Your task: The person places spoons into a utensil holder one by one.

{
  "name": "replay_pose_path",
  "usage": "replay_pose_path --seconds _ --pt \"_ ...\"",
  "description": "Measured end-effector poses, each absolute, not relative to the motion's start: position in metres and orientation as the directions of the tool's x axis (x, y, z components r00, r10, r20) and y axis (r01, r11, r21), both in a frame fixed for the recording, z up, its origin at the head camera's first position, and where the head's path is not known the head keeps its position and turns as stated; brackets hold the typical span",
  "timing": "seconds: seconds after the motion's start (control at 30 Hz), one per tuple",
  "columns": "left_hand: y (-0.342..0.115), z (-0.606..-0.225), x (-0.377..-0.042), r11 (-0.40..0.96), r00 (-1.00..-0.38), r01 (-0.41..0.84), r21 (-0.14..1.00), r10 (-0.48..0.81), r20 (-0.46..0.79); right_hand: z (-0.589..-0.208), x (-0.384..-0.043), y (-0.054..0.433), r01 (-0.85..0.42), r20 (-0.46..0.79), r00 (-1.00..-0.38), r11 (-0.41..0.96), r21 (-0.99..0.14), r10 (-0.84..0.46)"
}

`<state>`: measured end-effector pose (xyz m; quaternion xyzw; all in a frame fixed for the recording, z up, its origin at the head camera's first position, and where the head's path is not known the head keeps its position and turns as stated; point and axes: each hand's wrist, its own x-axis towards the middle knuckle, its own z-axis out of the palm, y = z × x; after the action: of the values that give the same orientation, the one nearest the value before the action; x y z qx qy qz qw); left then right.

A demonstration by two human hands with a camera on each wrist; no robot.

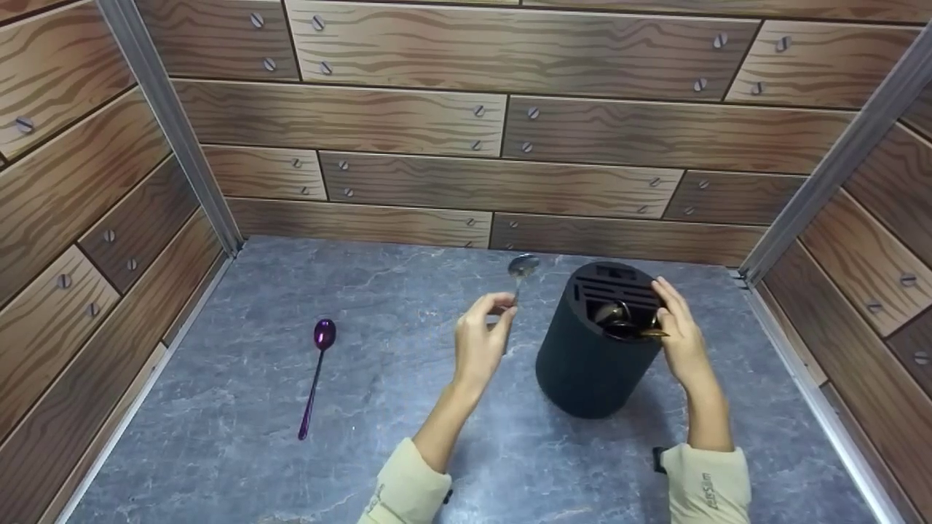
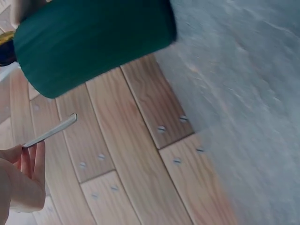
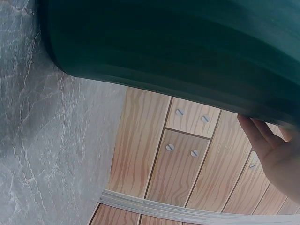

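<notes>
My left hand point(image 1: 480, 342) pinches a silver spoon point(image 1: 523, 266) by its handle, bowl upward, to the left of a dark green knife-block-style utensil holder point(image 1: 593, 378). In the left wrist view the handle end of the spoon point(image 2: 54, 129) sticks out past the fingertips. My right hand point(image 1: 682, 338) rests against the right side of the holder near its top, fingers fairly straight. The holder stands upright with a slotted black top. Several metal spoons point(image 1: 613, 313) sit in its front opening, one gold piece point(image 1: 654, 332) jutting toward the right hand. Their lower parts are hidden inside.
A shiny purple long-handled spoon point(image 1: 324, 335) lies on the grey marbled table point(image 1: 240, 378) at the left. Wood-plank-patterned walls point(image 1: 408, 120) with metal corner strips point(image 1: 837, 160) close in the back and both sides.
</notes>
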<state>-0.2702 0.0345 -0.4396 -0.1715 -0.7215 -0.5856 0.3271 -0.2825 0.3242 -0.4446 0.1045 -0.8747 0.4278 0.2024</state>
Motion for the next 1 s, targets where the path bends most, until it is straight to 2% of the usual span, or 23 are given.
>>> replay_pose_path --seconds 0.2,0.47,0.57,0.7,0.83,1.0 --pt "0.056 -0.42 -0.264 0.104 -0.693 0.705 0.702 -0.11 0.712 -0.444 -0.282 0.324 -0.353 0.438 -0.899 0.599 -0.719 -0.005" --pt "0.081 -0.385 -0.255 -0.019 -0.589 0.805 0.593 -0.153 0.794 -0.444 -0.282 0.324 -0.355 0.444 -0.896 0.605 -0.713 -0.001" --pt "0.089 -0.376 -0.252 -0.06 -0.584 0.81 0.583 -0.162 0.795 -0.443 -0.281 0.324 -0.355 0.446 -0.895 0.606 -0.712 0.0" --pt "0.102 -0.387 -0.262 -0.106 -0.613 0.79 0.604 -0.138 0.778 -0.443 -0.28 0.324 -0.352 0.443 -0.897 0.605 -0.714 0.002" --pt "0.113 -0.407 -0.274 -0.08 -0.625 0.78 0.62 -0.08 0.776 -0.442 -0.281 0.323 -0.354 0.445 -0.896 0.604 -0.714 0.0" --pt "0.118 -0.427 -0.281 0.099 -0.6 0.798 0.595 0.026 0.8 -0.444 -0.282 0.322 -0.366 0.455 -0.891 0.595 -0.715 -0.002"
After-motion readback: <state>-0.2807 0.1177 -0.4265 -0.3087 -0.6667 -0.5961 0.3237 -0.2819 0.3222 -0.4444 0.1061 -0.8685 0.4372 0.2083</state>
